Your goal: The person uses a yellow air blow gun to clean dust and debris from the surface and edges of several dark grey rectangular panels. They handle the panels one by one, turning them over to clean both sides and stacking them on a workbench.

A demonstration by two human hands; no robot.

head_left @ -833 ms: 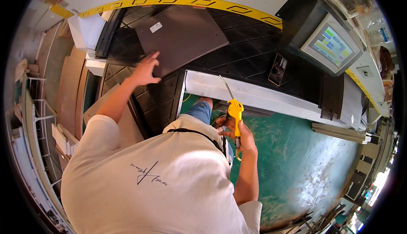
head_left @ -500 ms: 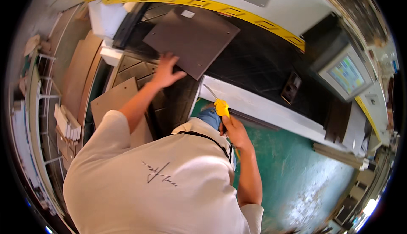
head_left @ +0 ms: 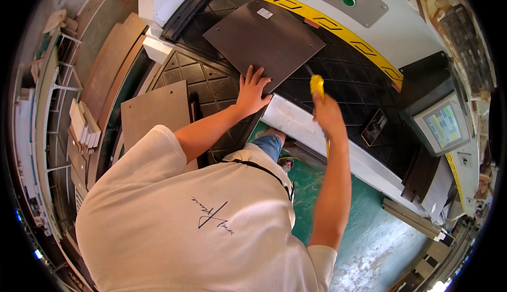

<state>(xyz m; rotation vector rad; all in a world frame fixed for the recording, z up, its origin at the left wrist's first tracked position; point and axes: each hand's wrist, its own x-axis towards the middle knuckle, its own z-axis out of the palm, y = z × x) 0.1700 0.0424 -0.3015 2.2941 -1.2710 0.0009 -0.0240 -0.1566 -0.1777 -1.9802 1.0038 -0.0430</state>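
Observation:
A dark brown rectangular panel [head_left: 264, 41] with small holes near its corners and a white label lies on the black machine bed. My left hand [head_left: 252, 92] rests on the panel's near corner, fingers spread and open. Farther right, my right hand [head_left: 328, 115] is closed around a yellow air blow gun [head_left: 317, 85]. The gun's thin nozzle points toward the panel's right edge, and part of a yellow hose shows below the hand.
A second brown panel [head_left: 156, 113] lies to the left. A white metal rail [head_left: 298, 117] edges the bed. A black rectangular object [head_left: 374, 127] sits on the bed, near a tilted screen [head_left: 442, 123]. A yellow-striped machine beam [head_left: 296, 7] crosses the far side.
My right hand has raised the blow gun from beside my leg to over the bed, near the panel's right edge. My left hand has settled on the panel's near corner. The view has shifted.

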